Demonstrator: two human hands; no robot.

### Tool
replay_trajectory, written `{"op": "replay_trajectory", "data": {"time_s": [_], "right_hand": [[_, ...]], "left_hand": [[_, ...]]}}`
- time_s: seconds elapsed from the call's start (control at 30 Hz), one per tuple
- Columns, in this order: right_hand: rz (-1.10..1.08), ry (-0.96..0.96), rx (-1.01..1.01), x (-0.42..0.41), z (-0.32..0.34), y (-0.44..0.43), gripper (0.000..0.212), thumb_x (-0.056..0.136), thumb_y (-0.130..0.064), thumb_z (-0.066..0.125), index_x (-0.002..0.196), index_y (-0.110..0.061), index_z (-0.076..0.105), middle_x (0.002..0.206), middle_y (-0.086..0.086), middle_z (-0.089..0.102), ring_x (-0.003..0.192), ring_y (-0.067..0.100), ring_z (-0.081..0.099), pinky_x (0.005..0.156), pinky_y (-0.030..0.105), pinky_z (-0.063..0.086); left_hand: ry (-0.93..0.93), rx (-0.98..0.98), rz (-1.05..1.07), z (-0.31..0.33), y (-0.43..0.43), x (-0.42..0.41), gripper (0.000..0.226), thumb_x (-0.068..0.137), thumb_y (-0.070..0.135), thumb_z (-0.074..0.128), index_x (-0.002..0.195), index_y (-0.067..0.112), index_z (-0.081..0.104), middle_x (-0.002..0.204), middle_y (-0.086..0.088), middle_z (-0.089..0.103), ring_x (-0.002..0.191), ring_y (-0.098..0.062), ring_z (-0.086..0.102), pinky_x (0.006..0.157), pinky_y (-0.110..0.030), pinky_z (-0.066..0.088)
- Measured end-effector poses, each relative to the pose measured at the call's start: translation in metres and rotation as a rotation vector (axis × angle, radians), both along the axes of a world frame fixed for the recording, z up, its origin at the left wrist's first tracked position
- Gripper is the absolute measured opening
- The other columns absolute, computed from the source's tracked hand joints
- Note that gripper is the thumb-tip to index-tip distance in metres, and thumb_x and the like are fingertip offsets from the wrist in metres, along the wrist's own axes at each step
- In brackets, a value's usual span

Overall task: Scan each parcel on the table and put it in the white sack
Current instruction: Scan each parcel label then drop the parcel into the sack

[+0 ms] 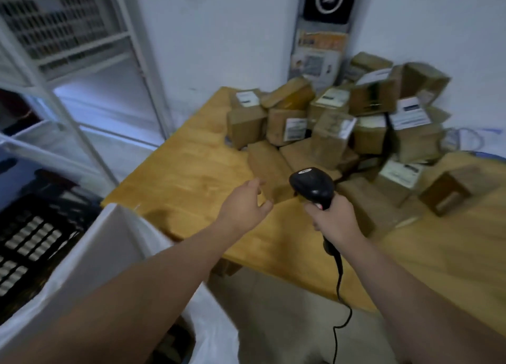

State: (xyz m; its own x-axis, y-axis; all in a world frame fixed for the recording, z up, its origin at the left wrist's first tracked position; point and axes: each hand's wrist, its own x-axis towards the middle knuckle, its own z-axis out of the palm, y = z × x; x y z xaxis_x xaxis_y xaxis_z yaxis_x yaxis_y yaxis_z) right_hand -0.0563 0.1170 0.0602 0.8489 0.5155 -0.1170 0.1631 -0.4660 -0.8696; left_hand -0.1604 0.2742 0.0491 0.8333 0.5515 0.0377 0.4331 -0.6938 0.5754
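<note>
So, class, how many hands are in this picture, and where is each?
2. The left hand reaches open toward the nearest parcel; the right hand grips the black scanner. None hidden.

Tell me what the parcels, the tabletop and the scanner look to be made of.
The parcels look like matte brown cardboard, several with white paper labels. The tabletop seems wood: plank seams, grain, a slight sheen, perhaps varnish. The scanner in the right hand looks like smooth black plastic with soft highlights.
</note>
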Motion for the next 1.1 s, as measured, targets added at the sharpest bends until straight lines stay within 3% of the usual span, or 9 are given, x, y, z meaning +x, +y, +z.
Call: {"op": "replay_trajectory", "data": {"time_s": [0.23, 0.37, 0.5, 0.8, 0.9, 0.97, 1.1], "right_hand": [[-0.149, 0.092, 0.135, 0.11, 0.034, -0.062, 0.015, 0.088, -0.015, 0.066, 0.081, -0.001, 0.064, 0.062, 0.013, 0.06, 0.055, 0.023, 0.059, 0.061, 0.04, 0.055], [-0.182, 0.083, 0.194, 0.163, 0.05, -0.076, 0.017, 0.087, -0.016, 0.067, 0.081, 0.0, 0.065, 0.064, 0.014, 0.061, 0.053, 0.021, 0.058, 0.052, 0.03, 0.05], [-0.128, 0.069, 0.191, 0.195, 0.053, -0.073, 0.016, 0.088, -0.017, 0.066, 0.077, -0.005, 0.065, 0.062, 0.009, 0.062, 0.047, 0.016, 0.057, 0.047, 0.023, 0.046], [-0.111, 0.127, 0.188, 0.229, 0.042, -0.043, 0.018, 0.087, -0.019, 0.067, 0.095, -0.002, 0.067, 0.071, 0.008, 0.064, 0.051, 0.015, 0.058, 0.045, 0.021, 0.047], [-0.114, 0.135, 0.167, 0.236, 0.038, -0.035, 0.019, 0.087, -0.019, 0.067, 0.098, -0.003, 0.066, 0.073, 0.007, 0.065, 0.05, 0.014, 0.058, 0.045, 0.021, 0.047], [-0.117, 0.146, 0.162, 0.24, 0.033, -0.03, 0.02, 0.087, -0.018, 0.067, 0.1, -0.003, 0.066, 0.075, 0.007, 0.065, 0.052, 0.014, 0.059, 0.047, 0.023, 0.048], [-0.139, 0.182, 0.19, 0.239, 0.024, -0.024, 0.019, 0.087, -0.016, 0.068, 0.099, 0.0, 0.066, 0.073, 0.008, 0.064, 0.052, 0.014, 0.057, 0.048, 0.026, 0.05]], "left_hand": [[0.022, 0.092, -0.039, 0.027, -0.039, 0.126, 0.06, 0.092, 0.041, 0.057, 0.142, 0.015, 0.037, 0.136, -0.008, 0.05, 0.119, -0.026, 0.051, 0.093, -0.038, 0.047], [0.022, 0.105, 0.034, 0.039, -0.045, 0.179, 0.067, 0.089, 0.046, 0.059, 0.144, 0.018, 0.034, 0.141, -0.009, 0.043, 0.128, -0.028, 0.043, 0.103, -0.043, 0.042], [0.068, 0.135, 0.101, 0.044, -0.045, 0.21, 0.075, 0.087, 0.048, 0.06, 0.147, 0.017, 0.027, 0.146, -0.011, 0.034, 0.135, -0.031, 0.032, 0.108, -0.045, 0.037], [0.191, 0.327, 0.105, 0.049, -0.019, 0.253, 0.079, 0.081, 0.06, 0.06, 0.144, 0.023, 0.03, 0.147, -0.015, 0.027, 0.135, -0.036, 0.024, 0.11, -0.046, 0.03], [0.241, 0.261, 0.055, 0.051, -0.004, 0.264, 0.077, 0.079, 0.057, 0.064, 0.142, 0.027, 0.031, 0.153, -0.019, 0.021, 0.141, -0.04, 0.016, 0.113, -0.05, 0.024], [0.252, 0.178, 0.0, 0.051, 0.004, 0.267, 0.077, 0.077, 0.051, 0.069, 0.139, 0.026, 0.03, 0.151, -0.019, 0.027, 0.141, -0.039, 0.019, 0.112, -0.051, 0.027], [0.219, 0.13, -0.092, 0.049, 0.012, 0.264, 0.078, 0.074, 0.042, 0.074, 0.136, 0.024, 0.03, 0.131, -0.011, 0.046, 0.121, -0.03, 0.041, 0.096, -0.041, 0.044]]}}
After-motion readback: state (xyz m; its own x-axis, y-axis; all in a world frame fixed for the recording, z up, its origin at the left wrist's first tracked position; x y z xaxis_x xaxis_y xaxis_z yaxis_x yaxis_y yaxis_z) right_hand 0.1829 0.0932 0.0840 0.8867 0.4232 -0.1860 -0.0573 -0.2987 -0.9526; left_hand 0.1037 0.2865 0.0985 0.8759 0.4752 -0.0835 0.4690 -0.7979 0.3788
